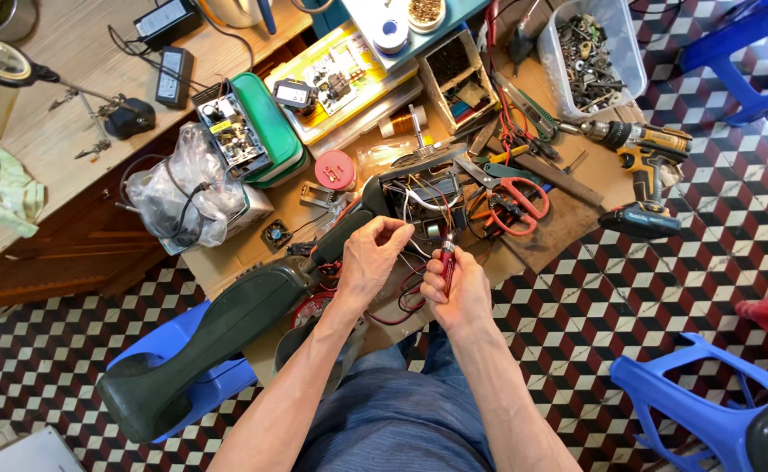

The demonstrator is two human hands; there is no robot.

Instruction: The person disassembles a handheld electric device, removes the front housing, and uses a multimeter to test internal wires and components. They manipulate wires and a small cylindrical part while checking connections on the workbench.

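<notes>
The right hand [464, 288] grips a red-handled screwdriver [448, 260], its shaft pointing up and away toward the open power tool [419, 197] just ahead. The left hand [372, 258], nearer the tool, seems to pinch its wires [414, 229].

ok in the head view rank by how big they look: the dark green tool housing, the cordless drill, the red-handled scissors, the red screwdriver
1. dark green tool housing, nearest the camera, which may flatter it
2. cordless drill
3. red-handled scissors
4. red screwdriver, partly hidden in the right hand
</notes>
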